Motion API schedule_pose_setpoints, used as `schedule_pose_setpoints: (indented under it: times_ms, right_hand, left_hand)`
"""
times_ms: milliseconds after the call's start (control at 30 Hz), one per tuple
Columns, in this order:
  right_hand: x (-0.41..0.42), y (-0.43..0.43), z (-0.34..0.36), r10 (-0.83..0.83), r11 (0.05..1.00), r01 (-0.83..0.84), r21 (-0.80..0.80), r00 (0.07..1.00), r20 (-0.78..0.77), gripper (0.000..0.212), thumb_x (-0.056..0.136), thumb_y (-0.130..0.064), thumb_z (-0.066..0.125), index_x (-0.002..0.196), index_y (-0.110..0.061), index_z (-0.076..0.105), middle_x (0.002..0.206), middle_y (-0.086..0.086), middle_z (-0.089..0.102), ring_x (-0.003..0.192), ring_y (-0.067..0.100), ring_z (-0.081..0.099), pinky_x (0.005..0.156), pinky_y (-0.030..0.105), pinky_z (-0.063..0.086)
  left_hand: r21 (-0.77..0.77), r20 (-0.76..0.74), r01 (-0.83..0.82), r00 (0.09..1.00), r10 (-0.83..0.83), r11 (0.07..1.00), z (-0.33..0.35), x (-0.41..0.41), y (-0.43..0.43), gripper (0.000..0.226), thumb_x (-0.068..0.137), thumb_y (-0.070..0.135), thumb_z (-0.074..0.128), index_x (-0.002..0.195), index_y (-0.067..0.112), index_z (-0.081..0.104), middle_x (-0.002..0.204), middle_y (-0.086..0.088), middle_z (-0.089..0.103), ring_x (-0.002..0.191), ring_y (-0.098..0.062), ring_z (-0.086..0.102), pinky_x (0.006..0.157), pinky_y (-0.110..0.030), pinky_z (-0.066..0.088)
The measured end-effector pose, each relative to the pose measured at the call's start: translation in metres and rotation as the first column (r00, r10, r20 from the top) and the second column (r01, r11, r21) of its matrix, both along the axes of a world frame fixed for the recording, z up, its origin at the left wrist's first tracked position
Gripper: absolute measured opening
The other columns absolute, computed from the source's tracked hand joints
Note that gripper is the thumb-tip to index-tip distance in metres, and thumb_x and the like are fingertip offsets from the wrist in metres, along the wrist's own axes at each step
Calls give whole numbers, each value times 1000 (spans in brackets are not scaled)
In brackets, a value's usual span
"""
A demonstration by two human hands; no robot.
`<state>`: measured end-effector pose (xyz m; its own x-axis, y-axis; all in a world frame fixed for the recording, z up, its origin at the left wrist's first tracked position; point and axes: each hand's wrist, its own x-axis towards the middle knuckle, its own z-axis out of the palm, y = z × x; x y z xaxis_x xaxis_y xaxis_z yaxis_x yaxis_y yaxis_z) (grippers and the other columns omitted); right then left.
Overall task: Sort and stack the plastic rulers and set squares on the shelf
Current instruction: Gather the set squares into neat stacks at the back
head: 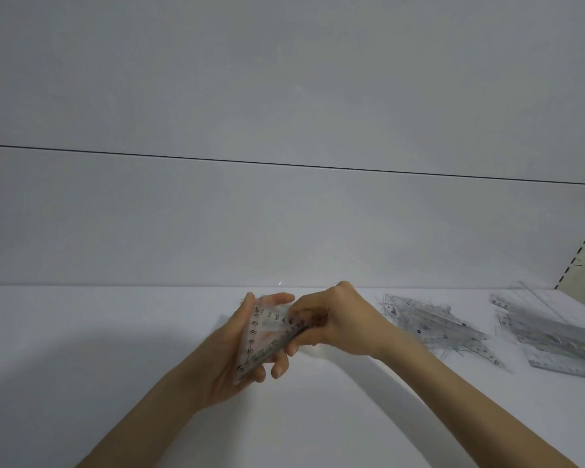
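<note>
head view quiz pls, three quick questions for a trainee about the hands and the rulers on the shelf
1. True or false: the left hand and the right hand both grip the clear set square.
2. Where does the heap of straight rulers lie on the white shelf? A: left of the hands. B: at the far right. C: in the left hand.
3. Fill in: the loose pile between the hands and the straight rulers is made of clear ___.
Key: 1 true; 2 B; 3 set squares.
</note>
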<state>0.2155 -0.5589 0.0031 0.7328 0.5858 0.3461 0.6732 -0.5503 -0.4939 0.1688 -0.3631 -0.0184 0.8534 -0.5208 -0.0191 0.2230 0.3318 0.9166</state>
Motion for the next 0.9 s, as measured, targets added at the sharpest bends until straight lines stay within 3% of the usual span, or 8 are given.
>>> schedule_pose_setpoints:
  times_ms: [133, 267, 433, 567, 667, 733, 800, 900]
  right_hand:
    - [-1, 1, 4, 44, 997, -41, -70, 998, 40, 26, 73, -21, 81, 96, -12, 71, 69, -4, 64, 62, 14, 56, 60, 21, 47]
    - [0, 6, 9, 17, 974, -4, -225, 998, 55, 21, 72, -18, 77, 83, -6, 64, 63, 11, 62, 60, 26, 53, 57, 35, 43]
    - [2, 10, 8, -20, 965, 18, -262, 1000, -7, 13, 67, -16, 73, 74, -7, 66, 61, 10, 65, 56, 23, 52, 55, 35, 48]
    - [6, 9, 8, -29, 971, 25, -236, 999, -17, 18, 67, -10, 72, 60, -5, 57, 50, 11, 49, 50, 17, 34, 49, 33, 34]
    - [11, 10, 8, -31, 971, 26, -237, 999, -19, 26, 67, -8, 71, 53, -11, 50, 46, 7, 42, 49, 17, 31, 48, 27, 28]
    - [13, 16, 7, -9, 961, 10, -277, 1000, 7, 19, 69, -9, 71, 59, -8, 55, 51, 12, 49, 51, 17, 33, 50, 29, 31]
    - [18, 16, 9, -7, 943, 22, -332, 999, 46, 7, 73, -18, 72, 75, -16, 65, 61, 2, 61, 58, 15, 49, 57, 27, 41]
    - [39, -5, 13, -141, 954, 144, -262, 990, 29, 38, 78, -34, 76, 114, -29, 67, 96, -13, 70, 87, 3, 63, 78, 27, 53]
  left_hand:
    - [-37, 23, 30, 999, -29, 999, -4, 4, -1, 53, 74, 69, 54, 100, 24, 59, 81, -20, 55, 48, -18, 49, 33, -17, 37]
    - [-88, 20, 71, 997, -69, 994, -10, 6, 0, 68, 66, 69, 69, 111, 18, 57, 82, -22, 55, 45, -17, 46, 30, -14, 33]
    - [-75, 18, 76, 997, -75, 994, -11, 7, 1, 68, 69, 67, 67, 114, 17, 57, 83, -22, 55, 44, -16, 47, 30, -14, 32]
    - [-9, -27, -29, 999, 29, 1000, -9, 8, 1, 57, 88, 59, 43, 123, 16, 52, 87, -26, 58, 49, -19, 47, 31, -16, 34]
    - [26, -105, -64, 992, 66, 998, -5, 8, 1, 48, 88, 55, 40, 121, 24, 56, 93, -28, 62, 53, -21, 45, 35, -19, 33]
    - [44, -111, -67, 991, 72, 997, -4, 9, 1, 43, 87, 52, 43, 112, 22, 60, 86, -24, 60, 51, -18, 41, 35, -17, 28]
    - [37, -107, -127, 986, 131, 991, -4, 12, 2, 37, 84, 49, 46, 103, 21, 62, 78, -19, 57, 46, -14, 37, 34, -14, 24]
    - [-51, -146, -345, 931, 335, 937, -5, 22, 11, 33, 88, 46, 45, 103, 18, 56, 73, -19, 57, 39, -12, 39, 31, -11, 26]
